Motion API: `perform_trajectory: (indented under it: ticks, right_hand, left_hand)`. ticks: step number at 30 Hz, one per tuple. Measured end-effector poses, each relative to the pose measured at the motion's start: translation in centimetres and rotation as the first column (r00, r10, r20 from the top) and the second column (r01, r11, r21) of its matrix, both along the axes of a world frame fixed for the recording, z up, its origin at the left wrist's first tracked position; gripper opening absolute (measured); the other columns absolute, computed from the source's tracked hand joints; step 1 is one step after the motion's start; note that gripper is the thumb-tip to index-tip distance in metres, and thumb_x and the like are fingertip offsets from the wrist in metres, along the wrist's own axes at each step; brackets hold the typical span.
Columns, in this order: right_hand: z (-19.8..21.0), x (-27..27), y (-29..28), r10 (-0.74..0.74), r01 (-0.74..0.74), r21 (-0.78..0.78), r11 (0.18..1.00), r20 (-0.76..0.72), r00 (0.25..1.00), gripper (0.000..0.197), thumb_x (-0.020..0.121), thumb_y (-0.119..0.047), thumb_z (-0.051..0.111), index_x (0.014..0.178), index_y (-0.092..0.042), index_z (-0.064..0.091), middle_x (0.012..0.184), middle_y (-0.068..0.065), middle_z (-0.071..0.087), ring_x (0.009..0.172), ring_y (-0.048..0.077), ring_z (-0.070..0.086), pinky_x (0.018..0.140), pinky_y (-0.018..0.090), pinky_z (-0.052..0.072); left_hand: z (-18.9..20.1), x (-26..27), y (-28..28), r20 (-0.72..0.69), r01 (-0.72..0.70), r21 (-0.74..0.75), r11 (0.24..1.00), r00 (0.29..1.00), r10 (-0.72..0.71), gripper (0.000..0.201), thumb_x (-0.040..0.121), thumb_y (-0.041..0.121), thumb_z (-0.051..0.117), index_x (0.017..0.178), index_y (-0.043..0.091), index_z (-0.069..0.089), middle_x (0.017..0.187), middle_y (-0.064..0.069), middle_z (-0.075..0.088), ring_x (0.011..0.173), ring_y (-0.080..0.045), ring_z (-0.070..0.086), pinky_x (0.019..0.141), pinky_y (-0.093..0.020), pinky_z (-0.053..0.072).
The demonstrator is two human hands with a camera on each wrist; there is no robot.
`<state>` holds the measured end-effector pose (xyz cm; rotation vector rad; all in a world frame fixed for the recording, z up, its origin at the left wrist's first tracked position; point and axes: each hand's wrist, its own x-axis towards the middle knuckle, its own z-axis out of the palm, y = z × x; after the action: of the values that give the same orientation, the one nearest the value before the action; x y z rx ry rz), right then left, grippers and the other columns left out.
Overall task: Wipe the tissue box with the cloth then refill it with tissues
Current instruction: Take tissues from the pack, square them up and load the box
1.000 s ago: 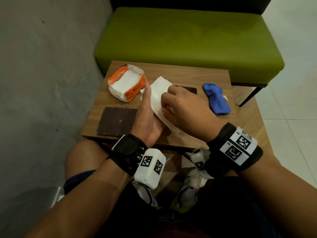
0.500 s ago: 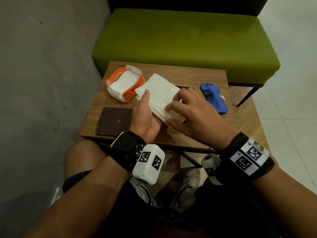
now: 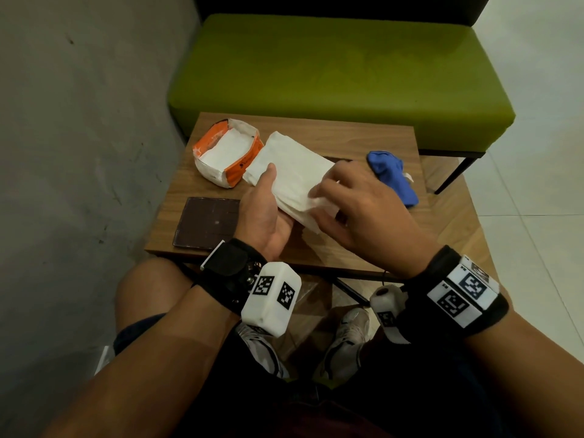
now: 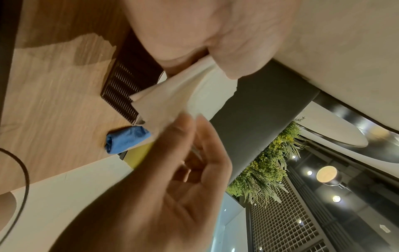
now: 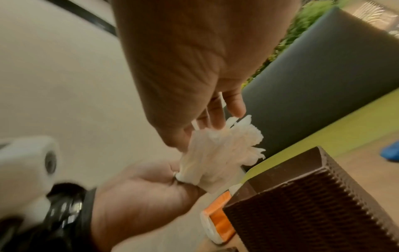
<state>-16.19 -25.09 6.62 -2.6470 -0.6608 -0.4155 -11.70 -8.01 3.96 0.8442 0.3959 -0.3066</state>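
My left hand (image 3: 262, 210) grips a white tissue stack (image 3: 294, 172) above the table, thumb on top and fingers underneath. At the stack's near end, my right hand (image 3: 357, 216) pinches the loose edges, which fan out (image 5: 218, 153) in the right wrist view. The brown woven tissue box (image 5: 313, 196) stands open just behind the hands and shows only as a dark sliver (image 3: 338, 159) in the head view. Right of the hands, the blue cloth (image 3: 392, 175) lies bunched on the table.
An opened orange and white tissue pack (image 3: 227, 156) sits at the table's far left, close to the stack's far end. A flat dark brown panel (image 3: 205, 222) lies near the front left edge. A green bench (image 3: 331, 67) stands behind the wooden table (image 3: 363, 137); a grey wall runs along the left.
The right hand has moved from over the middle of the stack to its near end and spread its fingers. The stack now lies flatter, its far end nearer the orange pack.
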Motion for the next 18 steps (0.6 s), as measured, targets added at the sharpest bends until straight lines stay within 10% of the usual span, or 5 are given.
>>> perform_trajectory:
  ticks: [4, 8, 18]
  right_hand:
    - [-0.4, -1.0, -1.2, -0.233, 0.243, 0.406, 0.881, -0.073, 0.970, 0.013, 0.105, -0.023, 0.064, 0.098, -0.013, 0.068, 0.092, -0.006, 0.061, 0.076, 0.004, 0.052, 0.069, 0.020, 0.041]
    - [-1.8, -2.0, 0.2, -0.145, 0.234, 0.345, 0.909, -0.265, 0.953, 0.022, 0.101, -0.041, 0.070, 0.097, -0.022, 0.058, 0.083, -0.007, 0.058, 0.072, 0.010, 0.055, 0.062, 0.023, 0.043]
    - [-2.2, -1.3, 0.3, -0.244, 0.294, 0.309, 0.905, -0.190, 0.951, 0.009, 0.101, -0.018, 0.063, 0.093, -0.016, 0.060, 0.087, -0.002, 0.059, 0.076, 0.015, 0.055, 0.068, 0.039, 0.052]
  left_hand:
    - [-0.3, 0.4, 0.1, 0.006, -0.076, -0.015, 0.997, 0.997, 0.076, 0.036, 0.116, 0.031, 0.049, 0.142, 0.010, 0.063, 0.135, -0.014, 0.076, 0.123, -0.031, 0.074, 0.112, -0.056, 0.054]
    - [-0.3, 0.3, -0.3, 0.014, -0.053, -0.011, 0.999, 0.999, 0.053, 0.046, 0.117, 0.038, 0.043, 0.152, 0.012, 0.056, 0.141, -0.015, 0.072, 0.128, -0.032, 0.071, 0.112, -0.056, 0.054]
    - [0.6, 0.7, 0.3, 0.065, -0.140, -0.021, 0.990, 0.988, 0.142, 0.037, 0.117, 0.035, 0.042, 0.142, 0.018, 0.063, 0.141, -0.011, 0.073, 0.126, -0.028, 0.072, 0.102, -0.048, 0.062]
